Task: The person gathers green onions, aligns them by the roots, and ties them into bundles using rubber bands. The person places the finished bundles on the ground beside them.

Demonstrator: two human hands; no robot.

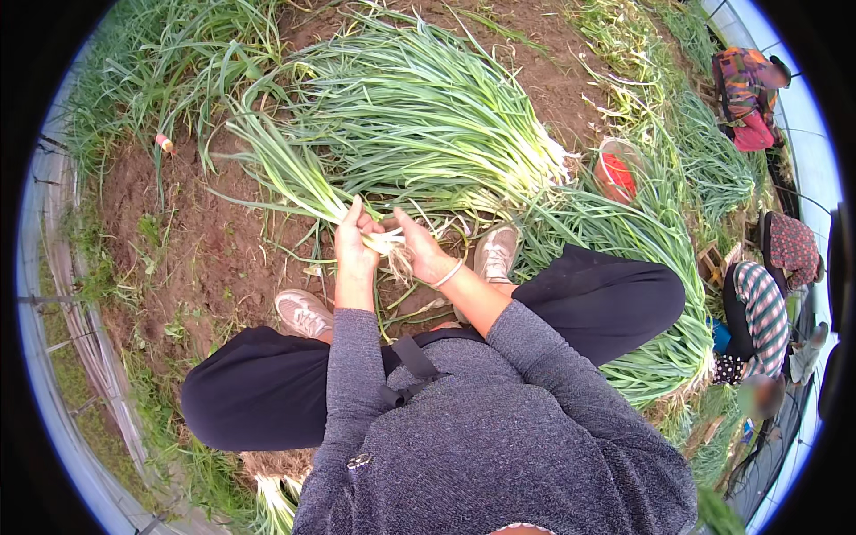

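A small bunch of green-leaved scallions (pixel 294 170) is gripped in my left hand (pixel 356 241), its leaves pointing to the upper left and its white stems and roots to the lower right. My right hand (pixel 422 246) is at the root end, fingers bent beside the pale stems; whether it pinches one of them is unclear. Just beyond my hands a large heap of scallions (pixel 428 120) lies on the soil, root ends to the right. Another long pile of scallions (pixel 642 247) runs past my right knee.
A bucket with red contents (pixel 616 172) stands among the scallions. A small orange-and-pink object (pixel 164 143) lies on soil at left. Several people (pixel 762 314) work along the right edge, near the greenhouse's plastic wall. My shoes (pixel 304 313) rest on the soil.
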